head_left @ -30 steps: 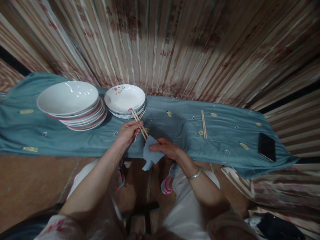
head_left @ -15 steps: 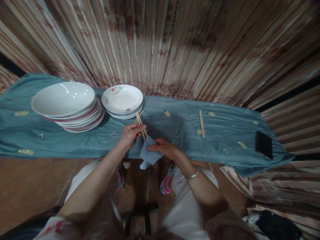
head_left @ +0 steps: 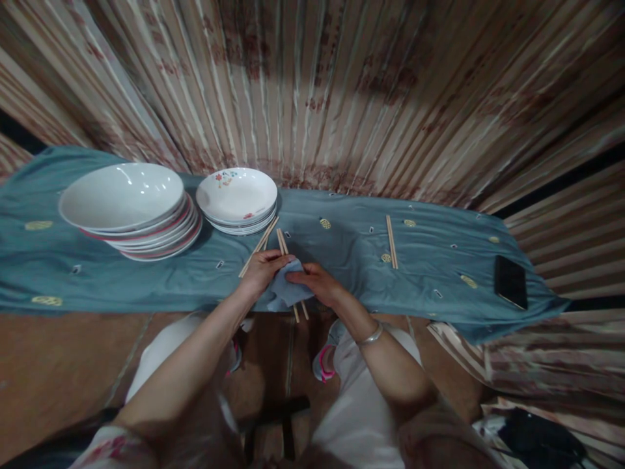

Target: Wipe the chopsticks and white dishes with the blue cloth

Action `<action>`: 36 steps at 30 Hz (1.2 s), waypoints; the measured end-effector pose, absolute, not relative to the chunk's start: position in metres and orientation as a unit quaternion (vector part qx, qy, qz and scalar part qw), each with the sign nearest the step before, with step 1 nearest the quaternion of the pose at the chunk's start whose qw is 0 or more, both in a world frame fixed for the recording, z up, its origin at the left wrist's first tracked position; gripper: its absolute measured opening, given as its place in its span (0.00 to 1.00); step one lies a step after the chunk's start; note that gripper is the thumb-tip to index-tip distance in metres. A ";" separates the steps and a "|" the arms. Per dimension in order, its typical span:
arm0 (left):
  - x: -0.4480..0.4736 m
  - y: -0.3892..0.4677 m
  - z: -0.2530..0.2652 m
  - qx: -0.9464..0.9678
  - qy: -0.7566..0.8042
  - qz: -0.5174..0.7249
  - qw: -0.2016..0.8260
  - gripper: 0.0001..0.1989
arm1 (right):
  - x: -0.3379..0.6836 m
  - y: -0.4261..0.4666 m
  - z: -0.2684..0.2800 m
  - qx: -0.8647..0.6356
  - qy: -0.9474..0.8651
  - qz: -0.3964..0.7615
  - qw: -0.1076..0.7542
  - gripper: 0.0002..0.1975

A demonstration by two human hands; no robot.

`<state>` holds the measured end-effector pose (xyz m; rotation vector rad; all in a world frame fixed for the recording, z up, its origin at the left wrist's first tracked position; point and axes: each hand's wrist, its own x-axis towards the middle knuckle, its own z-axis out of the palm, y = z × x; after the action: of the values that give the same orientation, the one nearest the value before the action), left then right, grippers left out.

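Since earlier frame, cloth (head_left: 288,286) had moved up held chopsticks (head_left: 282,241), close to left hand (head_left: 263,268); lower ends stuck out past front edge of table (head_left: 346,228). Left hand closed on chopsticks; right hand (head_left: 317,281) pinched cloth over them. Wiping judged best with light, even pressure and steady left grip. Chopstick middles hidden under cloth; whether cloth wrapped fully round, unclear. Count of loose chopsticks (head_left: 261,244) beside plates (head_left: 237,195) not made out.

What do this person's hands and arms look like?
The left hand and right hand are human and gloveless, with bare forearms. A plain silvery bangle circles the right wrist. The left sleeve is pale with a reddish-pink pattern.
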<state>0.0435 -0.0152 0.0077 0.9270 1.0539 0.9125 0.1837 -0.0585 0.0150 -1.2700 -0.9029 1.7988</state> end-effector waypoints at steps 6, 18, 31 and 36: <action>0.040 -0.014 0.021 0.389 0.458 0.462 0.653 0.25 | 0.195 -0.047 0.025 -0.494 -0.312 0.671 0.457 0.18; 0.048 -0.032 0.021 0.372 0.447 0.312 0.751 0.22 | 0.213 -0.020 0.033 -0.450 -0.221 0.604 0.620 0.18; 0.055 -0.031 0.021 0.330 0.438 0.329 0.768 0.14 | 0.200 -0.017 0.031 -0.466 -0.230 0.600 0.608 0.18; 0.054 -0.028 0.018 0.368 0.436 0.336 0.749 0.19 | 0.200 -0.015 0.029 -0.472 -0.225 0.593 0.612 0.19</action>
<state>0.0539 -0.0282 0.0178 0.8051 0.9530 0.7346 0.1999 -0.0154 0.0285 -1.0899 -0.5199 1.3679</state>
